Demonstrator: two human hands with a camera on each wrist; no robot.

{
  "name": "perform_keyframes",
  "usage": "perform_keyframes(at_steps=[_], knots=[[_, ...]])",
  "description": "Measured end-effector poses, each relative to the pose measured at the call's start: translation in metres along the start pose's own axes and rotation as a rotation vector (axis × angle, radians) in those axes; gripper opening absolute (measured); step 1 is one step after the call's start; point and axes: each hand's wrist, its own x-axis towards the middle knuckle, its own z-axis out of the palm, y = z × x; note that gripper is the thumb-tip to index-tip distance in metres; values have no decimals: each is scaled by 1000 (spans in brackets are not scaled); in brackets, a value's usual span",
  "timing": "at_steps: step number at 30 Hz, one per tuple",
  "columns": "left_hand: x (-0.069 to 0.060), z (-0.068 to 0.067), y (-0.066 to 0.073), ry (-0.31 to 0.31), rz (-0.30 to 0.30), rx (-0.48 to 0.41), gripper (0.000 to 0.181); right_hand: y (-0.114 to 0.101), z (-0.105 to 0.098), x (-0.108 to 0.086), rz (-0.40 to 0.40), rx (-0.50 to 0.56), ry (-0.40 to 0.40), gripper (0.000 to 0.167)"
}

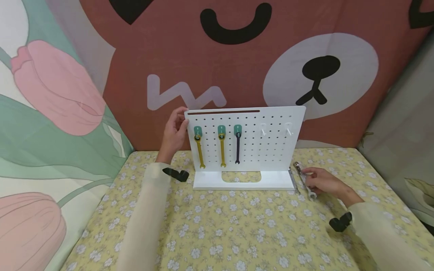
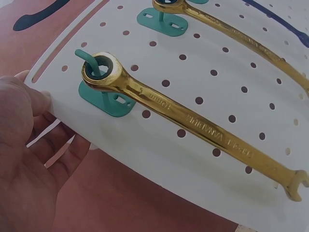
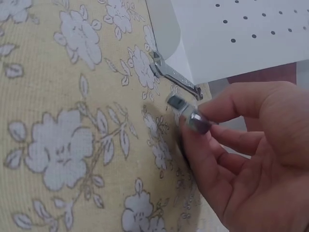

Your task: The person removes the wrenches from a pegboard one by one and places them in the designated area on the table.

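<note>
A white pegboard [image 1: 251, 154] stands upright on its base. My left hand [image 1: 174, 130] grips its upper left edge, thumb in front and fingers behind. Two gold wrenches [image 2: 193, 113] and a dark purple wrench [image 1: 238, 148] hang from green hooks [image 2: 108, 101] on the board. To the right of the board, my right hand [image 1: 323, 182] pinches a silver wrench [image 1: 305, 180] between thumb and fingers, just over the cloth. A second silver wrench [image 3: 176, 77] lies beside the base's right end. Fingers partly cover the held wrench in the right wrist view.
Two clear hooks [image 1: 263, 130] [image 1: 288, 129] on the board's right side carry nothing. Yellow flowered cloth [image 1: 217, 226] covers the table. Behind it hangs a brown printed backdrop [image 1: 203, 64], with a tulip-print curtain [image 1: 61, 86] at the left.
</note>
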Motion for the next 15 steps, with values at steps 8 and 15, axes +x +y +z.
perform_keyframes(at_steps=[8,15], knots=[[0,2,0,5,10,9,35,-6,6,-3,-10,-57,8,61],[-6,2,32,-4,23,8,33,-7,10,-3,0,-109,31,61]])
